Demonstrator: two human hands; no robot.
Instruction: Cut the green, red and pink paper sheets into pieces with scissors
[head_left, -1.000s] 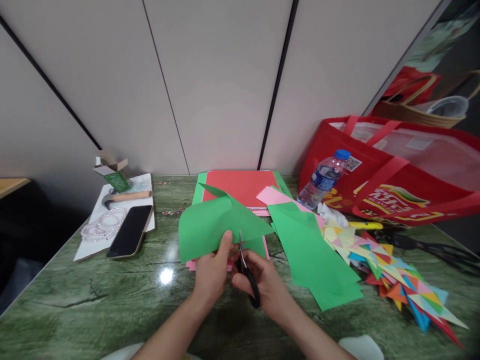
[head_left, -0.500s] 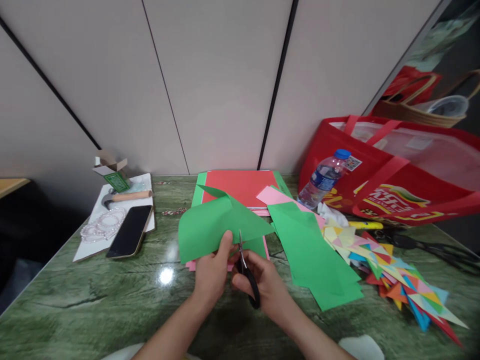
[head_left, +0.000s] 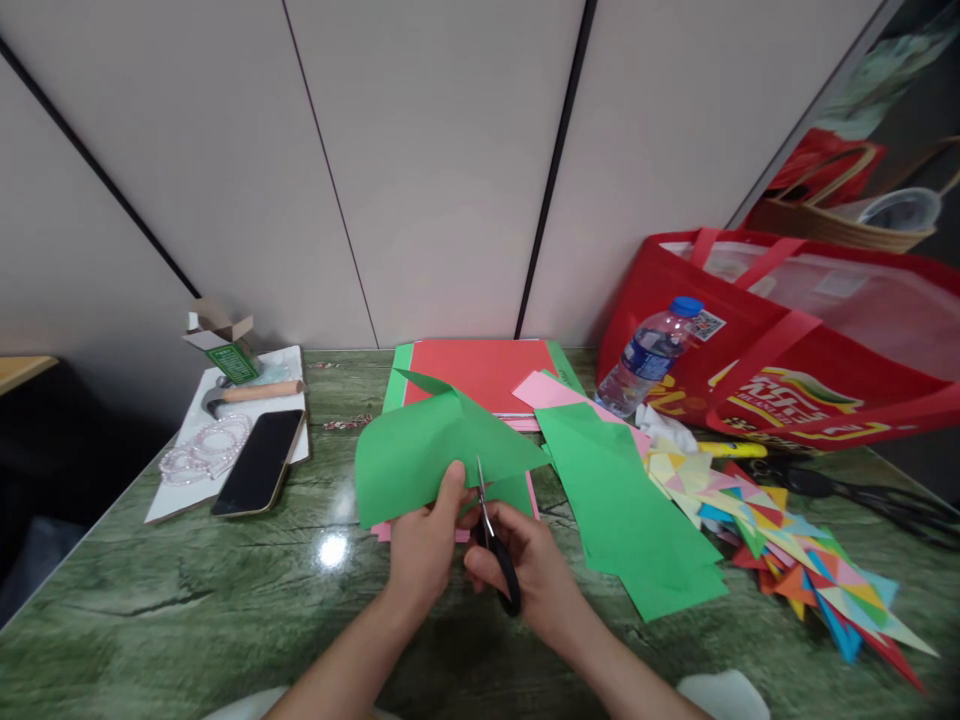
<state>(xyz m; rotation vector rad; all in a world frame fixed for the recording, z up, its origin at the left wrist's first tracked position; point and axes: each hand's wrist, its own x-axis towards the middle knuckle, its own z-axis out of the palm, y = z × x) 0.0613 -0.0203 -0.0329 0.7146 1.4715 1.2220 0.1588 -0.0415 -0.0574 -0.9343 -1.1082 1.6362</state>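
Note:
My left hand (head_left: 424, 545) pinches the near edge of a sheet of green paper (head_left: 412, 450), thumb on top; the sheet curls up, with a pointed flap at the back. In my right hand (head_left: 529, 560) is a pair of scissors (head_left: 499, 560) with black handles, fingers wrapped through the loops. The blades point away from me and lie against the green sheet, just right of my left thumb. Beneath the held sheet, pink paper (head_left: 382, 532) partly shows. Right of my hands lie cut green paper pieces (head_left: 626, 510), overlapping a pink strip (head_left: 551, 392).
Red and green sheets (head_left: 480, 375) are stacked by the wall. At right stand a water bottle (head_left: 649, 355) and a red bag (head_left: 810, 330), with folded coloured paper pieces (head_left: 802, 560) before them. At left are a phone (head_left: 260, 463), a wooden-handled tool (head_left: 259, 393) and a small green box (head_left: 232, 360).

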